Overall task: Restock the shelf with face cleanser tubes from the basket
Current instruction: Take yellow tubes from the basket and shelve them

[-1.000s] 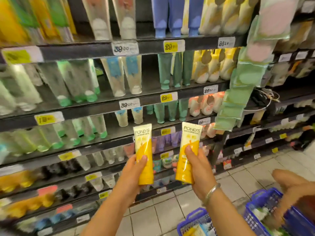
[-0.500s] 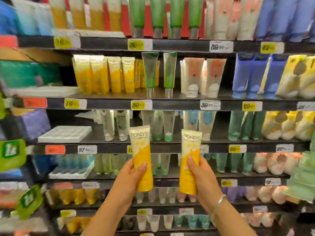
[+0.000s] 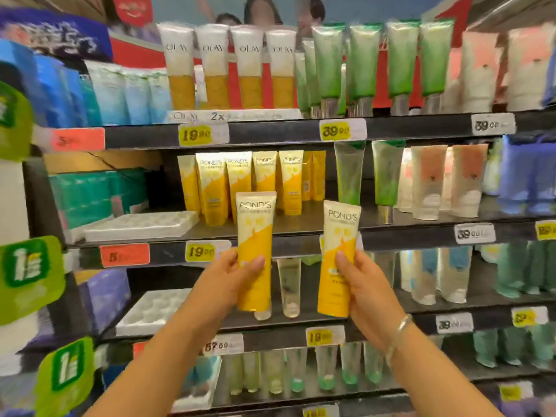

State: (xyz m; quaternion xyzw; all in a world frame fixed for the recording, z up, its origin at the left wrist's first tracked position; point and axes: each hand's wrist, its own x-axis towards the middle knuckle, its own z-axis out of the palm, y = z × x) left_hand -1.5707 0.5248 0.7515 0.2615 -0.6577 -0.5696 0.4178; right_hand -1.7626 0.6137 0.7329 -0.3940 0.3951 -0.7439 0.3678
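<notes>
We hold one yellow tube in each hand, both upright in front of the shelf edge (image 3: 301, 245): our left hand (image 3: 228, 284) has thumb and fingers curled round the lower half of the left tube (image 3: 255, 236), and our right hand (image 3: 365, 293) grips the right tube (image 3: 340, 245) the same way. Each tube rises toward 12 o'clock out of its grip. The row of matching Pond's tubes (image 3: 240, 182) stands on the shelf at about 11 o'clock from the left tube.
</notes>
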